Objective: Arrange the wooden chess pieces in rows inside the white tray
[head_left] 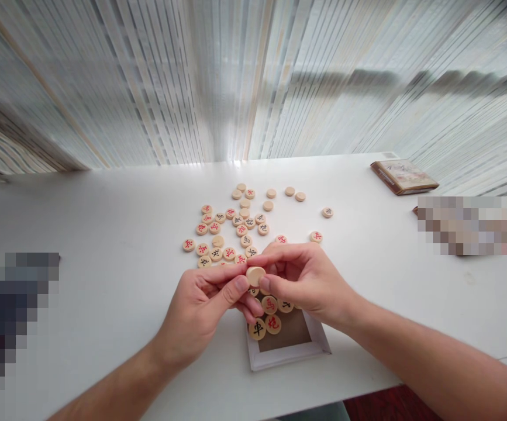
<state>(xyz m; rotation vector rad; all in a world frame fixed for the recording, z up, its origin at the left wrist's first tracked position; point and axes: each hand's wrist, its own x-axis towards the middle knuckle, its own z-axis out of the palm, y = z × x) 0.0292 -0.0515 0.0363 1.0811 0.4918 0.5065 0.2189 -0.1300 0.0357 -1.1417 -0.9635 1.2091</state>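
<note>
Between my two hands is a round wooden Chinese chess piece (255, 276), its blank face turned toward me. My left hand (211, 298) pinches its left edge with thumb and fingers. From the other side, my right hand (299, 278) grips the same piece between thumb and index finger. Below them lies an open shallow white box (290, 355) with a brown bottom, holding several pieces, among them a red-marked piece (273, 324) and a black-marked piece (257, 328). My hands hide the box's far part.
Many loose chess pieces (229, 253), marked red or black or blank side up, spread over the white table (126, 234) beyond my hands. A flat brown-edged box (404, 176) lies at the back right. Striped curtains (218, 82) hang behind the table. Blurred patches cover things at both sides.
</note>
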